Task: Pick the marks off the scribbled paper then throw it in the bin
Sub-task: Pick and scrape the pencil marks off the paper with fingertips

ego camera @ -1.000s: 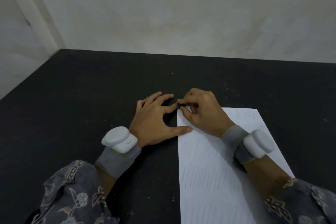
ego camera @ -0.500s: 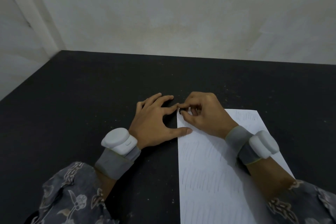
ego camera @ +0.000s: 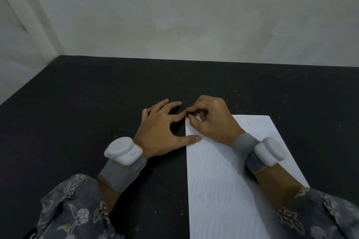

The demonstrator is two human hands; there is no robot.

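A white sheet of paper (ego camera: 223, 190) covered in faint pencil scribbles lies on the black table (ego camera: 97, 103), running from the middle toward the near right. My left hand (ego camera: 161, 130) lies flat with its fingers spread on the table, and its thumb presses the paper's left edge. My right hand (ego camera: 211, 120) rests on the paper's far left corner with its fingers curled. Its thumb and forefinger pinch a small dark thing (ego camera: 190, 116), eraser-like and mostly hidden, right beside my left forefinger's tip.
Pale walls (ego camera: 194, 15) bound the table at the back and on the left. Both wrists carry grey bands with white devices. No bin is in view. Bare black tabletop extends to the left and behind the hands.
My right hand's fingers have curled tighter at the paper's corner and its wrist has drifted slightly right. My left hand and the paper have stayed put.
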